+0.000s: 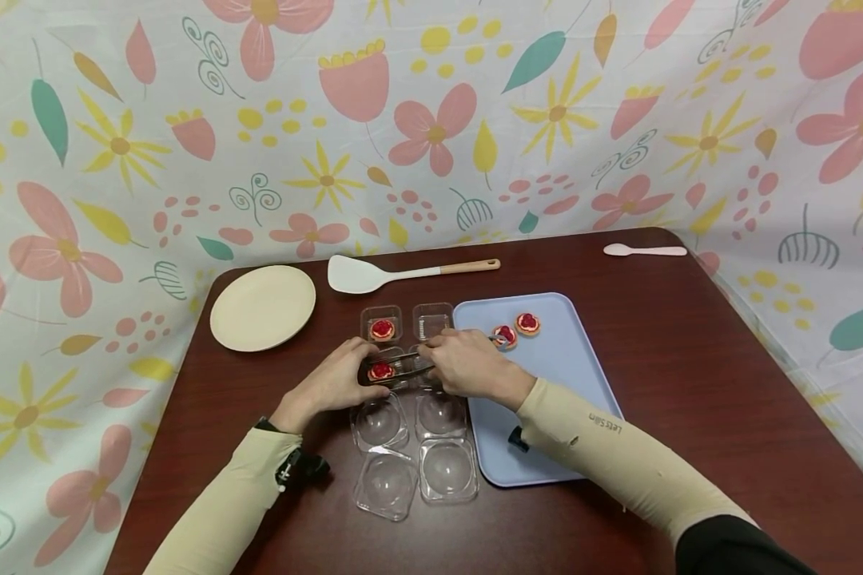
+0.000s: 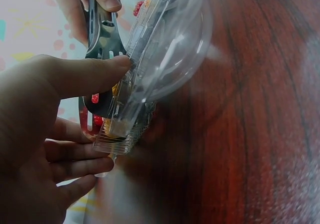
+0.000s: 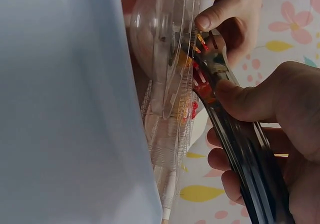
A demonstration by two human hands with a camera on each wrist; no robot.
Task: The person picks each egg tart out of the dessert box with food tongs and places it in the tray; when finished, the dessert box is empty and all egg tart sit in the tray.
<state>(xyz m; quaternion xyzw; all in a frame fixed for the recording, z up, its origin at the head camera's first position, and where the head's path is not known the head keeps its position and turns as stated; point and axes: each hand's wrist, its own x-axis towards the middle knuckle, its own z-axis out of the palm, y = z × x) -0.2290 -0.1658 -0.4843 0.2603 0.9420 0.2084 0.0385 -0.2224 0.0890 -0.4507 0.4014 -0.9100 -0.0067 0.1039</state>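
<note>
My right hand (image 1: pixel 471 363) grips dark metal tongs (image 3: pixel 245 159), their slotted ends pointing left. Between those ends sits a red-topped tart (image 1: pixel 381 371) in a clear plastic container (image 2: pixel 111 146). My left hand (image 1: pixel 334 377) holds this container at its left side, thumb toward me and fingers on the far side. In the left wrist view the thumb lies beside the tong ends, which partly hide the tart. Directly behind, a second tart (image 1: pixel 382 329) sits in another clear container. Whether the tongs still squeeze the tart is unclear.
Hinged clear lids (image 1: pixel 379 423) lie open toward me. A blue tray (image 1: pixel 561 383) with two tarts (image 1: pixel 528 323) is on the right, under my right forearm. A cream plate (image 1: pixel 262 307), a white spatula (image 1: pixel 359 275) and a pink spoon (image 1: pixel 643 251) lie farther back.
</note>
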